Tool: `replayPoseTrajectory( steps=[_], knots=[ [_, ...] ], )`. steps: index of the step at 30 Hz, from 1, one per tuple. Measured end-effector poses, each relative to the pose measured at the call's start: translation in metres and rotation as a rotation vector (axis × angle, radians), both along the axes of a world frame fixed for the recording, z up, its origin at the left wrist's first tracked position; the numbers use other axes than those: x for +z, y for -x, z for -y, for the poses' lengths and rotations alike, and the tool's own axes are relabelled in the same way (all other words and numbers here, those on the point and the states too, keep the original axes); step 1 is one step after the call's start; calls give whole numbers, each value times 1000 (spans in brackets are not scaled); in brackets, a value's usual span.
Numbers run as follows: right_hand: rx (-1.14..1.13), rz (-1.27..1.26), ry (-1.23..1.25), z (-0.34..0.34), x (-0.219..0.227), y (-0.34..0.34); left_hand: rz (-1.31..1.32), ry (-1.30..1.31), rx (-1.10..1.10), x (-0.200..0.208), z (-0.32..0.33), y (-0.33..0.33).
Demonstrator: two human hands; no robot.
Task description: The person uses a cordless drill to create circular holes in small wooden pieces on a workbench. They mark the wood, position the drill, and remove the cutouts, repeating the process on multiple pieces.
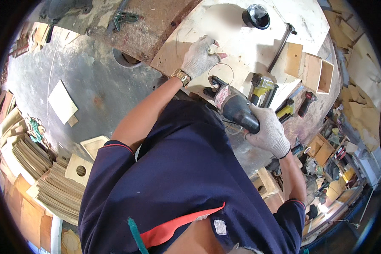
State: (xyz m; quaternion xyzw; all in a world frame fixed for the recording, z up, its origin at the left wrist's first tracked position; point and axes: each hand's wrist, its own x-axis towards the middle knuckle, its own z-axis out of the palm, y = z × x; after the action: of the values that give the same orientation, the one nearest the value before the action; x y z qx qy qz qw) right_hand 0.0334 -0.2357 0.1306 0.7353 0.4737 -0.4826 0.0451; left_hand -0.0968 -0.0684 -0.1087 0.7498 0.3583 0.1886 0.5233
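My right hand (270,132), in a white knit glove, is wrapped round the rear of a dark power tool (238,111), which looks like a jigsaw. The tool's front end lies at the near edge of a pale plywood board (182,42), beside a drawn circle (221,75). My left hand (197,57), gloved too with a gold watch at the wrist, rests on the board left of the circle. Its fingers are apart, and two bare fingertips point right. The tool's blade cannot be made out.
Right of the jigsaw stand a yellow-green nail gun (262,89), a second yellow-green tool (286,111) and a red-black tool (307,104). Farther off are a hammer (282,47), a black cup (257,17) and a small wooden box (318,73). Stacked thin boards (61,190) lie lower left.
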Motion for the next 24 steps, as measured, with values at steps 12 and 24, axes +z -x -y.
replayPoseTrajectory(
  steps=[12, 24],
  knots=[
    [27, -21, 28, -1, -2, -5, 30, -56, 1, -2, -2, -2],
    [-60, -47, -4, 1, -3, 1, -39, -20, -14, 5, -3, -1]
  ],
)
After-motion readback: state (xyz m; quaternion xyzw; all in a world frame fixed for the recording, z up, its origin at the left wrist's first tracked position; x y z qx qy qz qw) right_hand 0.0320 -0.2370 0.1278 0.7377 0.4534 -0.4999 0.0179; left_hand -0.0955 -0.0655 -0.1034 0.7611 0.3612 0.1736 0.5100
